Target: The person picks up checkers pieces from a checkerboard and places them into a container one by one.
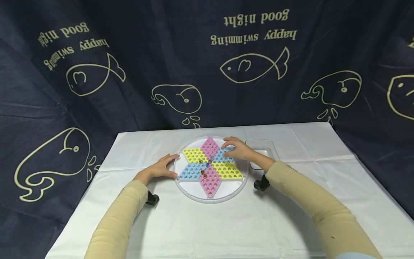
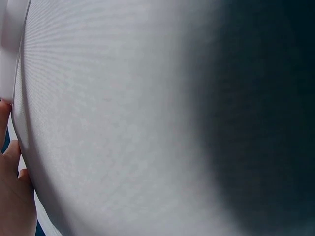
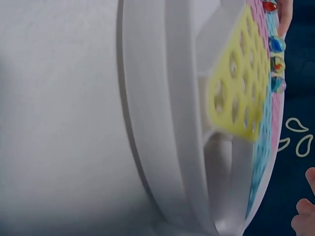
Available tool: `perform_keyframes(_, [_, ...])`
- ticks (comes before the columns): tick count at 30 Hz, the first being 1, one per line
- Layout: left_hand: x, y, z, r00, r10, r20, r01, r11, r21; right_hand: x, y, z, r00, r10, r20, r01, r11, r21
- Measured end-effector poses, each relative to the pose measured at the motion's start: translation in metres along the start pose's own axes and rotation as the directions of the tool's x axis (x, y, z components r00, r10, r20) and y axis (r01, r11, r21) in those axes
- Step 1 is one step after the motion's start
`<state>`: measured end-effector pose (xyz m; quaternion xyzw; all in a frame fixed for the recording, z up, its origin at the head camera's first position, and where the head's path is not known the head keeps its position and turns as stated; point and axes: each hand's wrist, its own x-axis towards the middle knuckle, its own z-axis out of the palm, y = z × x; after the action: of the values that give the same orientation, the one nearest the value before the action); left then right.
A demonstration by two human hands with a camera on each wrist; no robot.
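A round white Chinese checkers board (image 1: 189, 189) with a pink, yellow and blue star lies on the table. Several glass marbles (image 1: 207, 165) sit in holes around its centre and on the near pink point. My left hand (image 1: 161, 168) is at the board's left rim, thumb and fingers spread; in the left wrist view its fingertips (image 2: 5, 109) touch the rim. My right hand (image 1: 238, 148) hovers over the far right blue point, with thumb and fingertips apart and no marble visible between them. Only the tips of the right fingers (image 3: 306, 216) show in the right wrist view.
A clear plastic box (image 1: 275, 153) stands just right of the board, partly behind my right forearm. White cloth (image 1: 207, 230) covers the table. A dark curtain (image 1: 200, 64) with fish drawings hangs behind it.
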<state>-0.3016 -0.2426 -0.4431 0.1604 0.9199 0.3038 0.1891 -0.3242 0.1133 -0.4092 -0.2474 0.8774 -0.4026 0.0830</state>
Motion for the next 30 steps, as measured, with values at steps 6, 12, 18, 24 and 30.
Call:
perform_keyframes(6, [0.001, 0.0, 0.001, 1.0, -0.006, 0.001, 0.006, 1.0, 0.004, 0.006, 0.001, 0.01, 1.0, -0.014, 0.019, 0.014, 1.0, -0.001])
perform_keyframes(12, [0.001, -0.001, 0.001, 1.0, -0.004, 0.0, 0.004, 1.0, 0.007, 0.013, 0.002, 0.02, 1.0, -0.009, 0.022, 0.01, 1.0, -0.025])
perform_keyframes(18, [0.002, -0.003, 0.001, 1.0, 0.003, -0.001, -0.003, 1.0, 0.015, 0.019, 0.0, 0.027, 0.999, 0.012, 0.044, -0.009, 0.998, -0.056])
perform_keyframes(24, [0.002, -0.004, 0.001, 1.0, 0.004, 0.001, -0.004, 1.0, 0.007, 0.026, 0.002, 0.033, 0.998, 0.046, 0.04, -0.043, 0.996, -0.079])
perform_keyframes(30, [0.002, -0.005, 0.001, 1.0, -0.002, 0.001, 0.002, 1.0, 0.007, 0.031, 0.004, 0.039, 0.998, 0.037, 0.048, -0.032, 0.995, -0.098])
